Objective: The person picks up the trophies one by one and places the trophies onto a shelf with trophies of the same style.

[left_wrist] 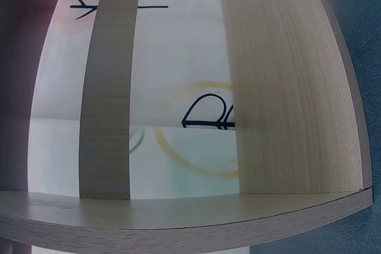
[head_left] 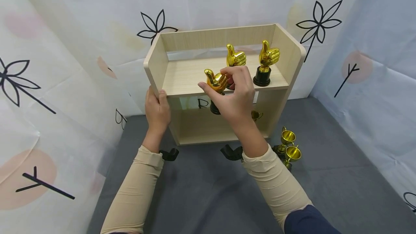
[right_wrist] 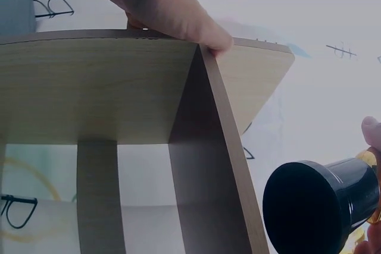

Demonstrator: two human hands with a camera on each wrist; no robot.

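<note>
My right hand [head_left: 212,79] pinches a gold thumbs-up trophy [head_left: 217,83] by its top. It holds the trophy in the air just in front of the wooden shelf unit's [head_left: 188,77] upper board. The trophy's black base [right_wrist: 315,206] hangs below that board's edge. Two matching thumbs-up trophies stand on the upper board, one in the middle [head_left: 235,57] and one to the right [head_left: 267,60]. My left hand [head_left: 156,96] grips the front edge of the unit's left side panel [right_wrist: 214,165], and its fingers [right_wrist: 166,10] show on top of the panel in the right wrist view.
Gold cup trophies [head_left: 289,147] stand on the grey floor [head_left: 201,190] right of the unit. Another cup [head_left: 256,115] peeks out of the lower compartment. White patterned sheets [head_left: 65,46] close in on the left, back and right.
</note>
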